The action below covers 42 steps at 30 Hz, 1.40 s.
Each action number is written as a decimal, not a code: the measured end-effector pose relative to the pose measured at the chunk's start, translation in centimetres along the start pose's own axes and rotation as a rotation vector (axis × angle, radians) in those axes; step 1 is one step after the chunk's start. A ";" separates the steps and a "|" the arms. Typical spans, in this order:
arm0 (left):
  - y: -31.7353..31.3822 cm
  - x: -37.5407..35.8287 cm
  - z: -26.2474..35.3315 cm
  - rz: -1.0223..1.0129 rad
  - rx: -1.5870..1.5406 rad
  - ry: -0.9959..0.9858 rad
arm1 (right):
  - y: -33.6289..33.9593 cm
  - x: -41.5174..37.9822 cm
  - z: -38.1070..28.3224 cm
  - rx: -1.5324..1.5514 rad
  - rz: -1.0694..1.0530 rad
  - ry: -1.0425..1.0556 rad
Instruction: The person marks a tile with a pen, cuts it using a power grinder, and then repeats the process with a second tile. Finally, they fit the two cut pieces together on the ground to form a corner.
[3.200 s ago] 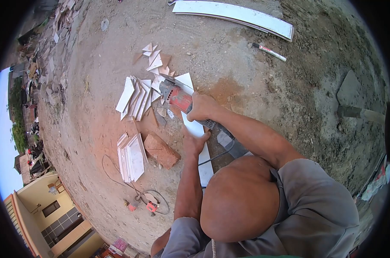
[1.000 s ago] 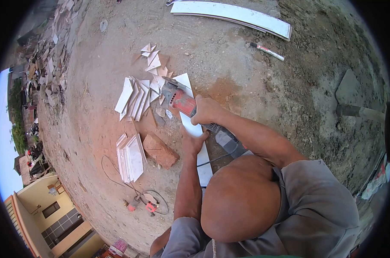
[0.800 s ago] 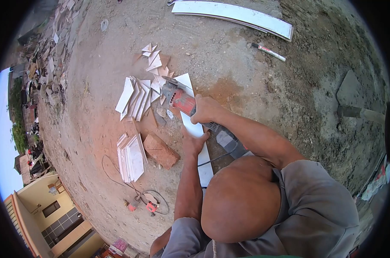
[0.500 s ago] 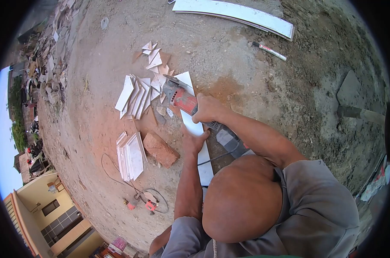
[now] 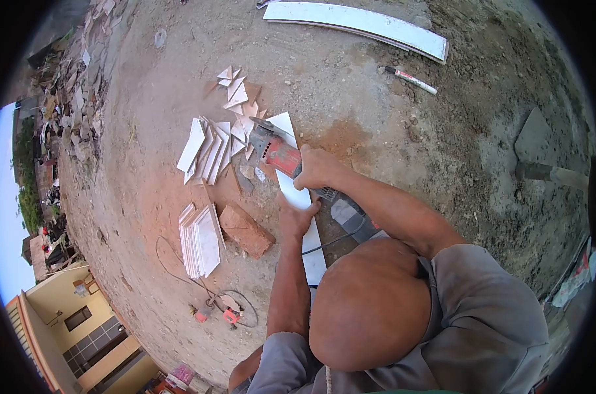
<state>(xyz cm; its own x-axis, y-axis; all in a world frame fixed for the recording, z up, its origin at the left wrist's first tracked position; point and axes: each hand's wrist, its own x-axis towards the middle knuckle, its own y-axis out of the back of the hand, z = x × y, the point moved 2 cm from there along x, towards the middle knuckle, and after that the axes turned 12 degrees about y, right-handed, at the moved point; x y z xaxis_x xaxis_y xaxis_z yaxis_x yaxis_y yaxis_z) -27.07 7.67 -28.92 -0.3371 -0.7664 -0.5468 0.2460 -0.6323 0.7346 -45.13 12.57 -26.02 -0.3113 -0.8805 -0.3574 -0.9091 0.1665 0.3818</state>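
Note:
A red and grey angle grinder lies across a long white tile strip, its disc over the strip near the far end. Wrapped round the grinder's body is my right hand. My left hand grips the strip by its edges, closer to me than the grinder head. Just left of the disc lie broken tile offcuts. A stack of angled tile pieces sits left of the grinder. Nearer to me are a second stack of cut tiles and a reddish brick.
Long white strips lie stacked at the top, with a marker below them. A shovel rests on the right. A cable with red connectors lies at lower left. Rubble lines the far left, near a building.

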 end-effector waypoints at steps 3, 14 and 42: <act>-0.2 0.0 -0.4 -0.001 -0.001 0.042 | 0.0 -0.6 0.2 -0.003 -0.003 0.013; 0.1 -0.3 0.1 -0.007 0.019 0.045 | 0.1 -1.6 0.3 -0.015 -0.024 -0.026; 0.2 -0.4 0.3 0.016 0.017 0.021 | -0.4 -1.4 1.2 0.000 0.003 0.028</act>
<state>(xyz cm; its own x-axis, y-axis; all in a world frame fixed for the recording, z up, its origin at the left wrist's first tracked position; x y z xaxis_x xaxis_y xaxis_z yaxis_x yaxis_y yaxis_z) -27.16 7.89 -28.47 -0.3140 -0.7785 -0.5434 0.2359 -0.6184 0.7496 -44.66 14.28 -26.66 -0.3064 -0.8919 -0.3326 -0.9081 0.1693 0.3829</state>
